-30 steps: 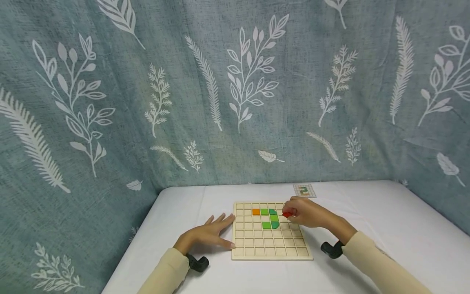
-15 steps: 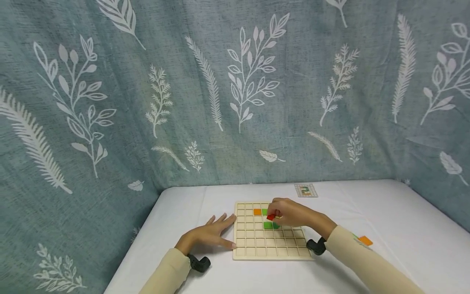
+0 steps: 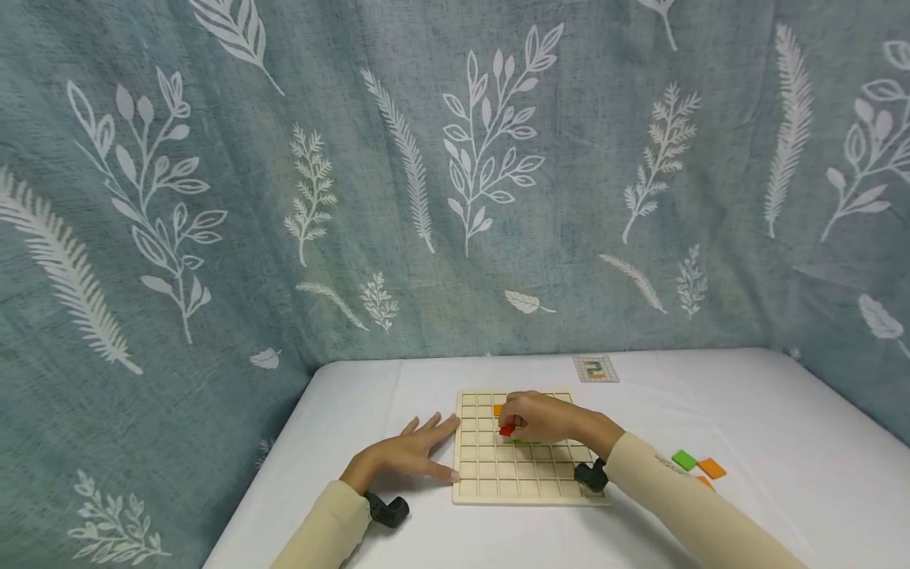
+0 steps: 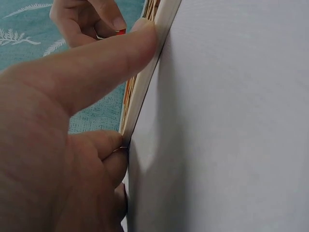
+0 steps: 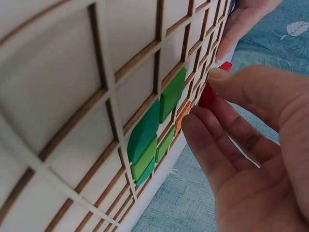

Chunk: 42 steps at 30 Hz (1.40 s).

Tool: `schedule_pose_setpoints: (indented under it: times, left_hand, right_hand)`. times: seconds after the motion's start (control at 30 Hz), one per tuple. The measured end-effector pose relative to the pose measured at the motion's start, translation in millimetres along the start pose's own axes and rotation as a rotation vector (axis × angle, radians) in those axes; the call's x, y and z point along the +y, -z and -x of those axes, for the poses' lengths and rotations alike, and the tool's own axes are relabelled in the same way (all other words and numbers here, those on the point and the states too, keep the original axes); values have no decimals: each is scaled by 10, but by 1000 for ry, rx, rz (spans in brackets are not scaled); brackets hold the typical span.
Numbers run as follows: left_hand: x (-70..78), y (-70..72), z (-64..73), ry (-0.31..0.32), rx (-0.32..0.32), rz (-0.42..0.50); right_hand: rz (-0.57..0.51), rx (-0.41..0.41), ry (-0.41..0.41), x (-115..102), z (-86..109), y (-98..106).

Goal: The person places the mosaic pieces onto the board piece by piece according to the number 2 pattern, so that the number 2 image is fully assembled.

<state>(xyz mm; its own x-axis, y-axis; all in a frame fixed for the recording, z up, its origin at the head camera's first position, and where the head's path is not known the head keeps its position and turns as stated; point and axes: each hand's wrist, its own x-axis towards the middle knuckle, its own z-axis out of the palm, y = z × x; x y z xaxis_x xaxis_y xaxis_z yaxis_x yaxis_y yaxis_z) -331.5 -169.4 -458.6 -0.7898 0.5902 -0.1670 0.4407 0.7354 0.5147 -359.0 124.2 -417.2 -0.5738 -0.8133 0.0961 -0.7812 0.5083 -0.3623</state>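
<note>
My right hand [image 3: 536, 416] pinches a red tile [image 5: 207, 93] between thumb and fingers, just above the wooden grid board [image 3: 498, 491]. In the right wrist view, light green square tiles [image 5: 173, 95] and dark green rounded tiles [image 5: 145, 130] sit in the board's cells, with an orange tile [image 5: 182, 116] beyond them. The head view has most of these tiles hidden behind my right hand. My left hand [image 3: 401, 457] lies with fingers spread at the board's left edge; its thumb [image 4: 116, 53] touches the rim.
A small pattern card [image 3: 596, 369] lies on the white table [image 3: 419, 537] behind the board. To the right, a loose green tile [image 3: 685, 460] and orange tiles [image 3: 712, 469] lie near my right sleeve. A leaf-printed curtain [image 3: 426, 197] hangs behind the table.
My right hand has moved left across the board with the red tile, from the right of the green tiles to their left. The left hand stays in place. Loose tiles by the right sleeve have come into view.
</note>
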Motion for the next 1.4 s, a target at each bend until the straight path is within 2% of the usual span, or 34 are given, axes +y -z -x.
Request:
schedule_pose_setpoints:
  times: [0.2, 0.63, 0.97, 1.23, 1.4]
  left_hand:
    - [1, 10, 1, -1, 7, 2]
    - [-18, -17, -10, 9, 15, -15]
    - [-38, -31, -35, 4, 14, -19]
    - [-46, -30, -40, -5, 22, -25]
    - [-36, -36, -38, 0, 14, -15]
  right_hand:
    - [29, 6, 12, -35, -59, -25]
    - [62, -36, -17, -69, -102, -84]
    - [3, -54, -61, -63, -133, -43]
    - [25, -63, -62, -43, -164, -36]
    - [-1, -67, -82, -52, -131, -41]
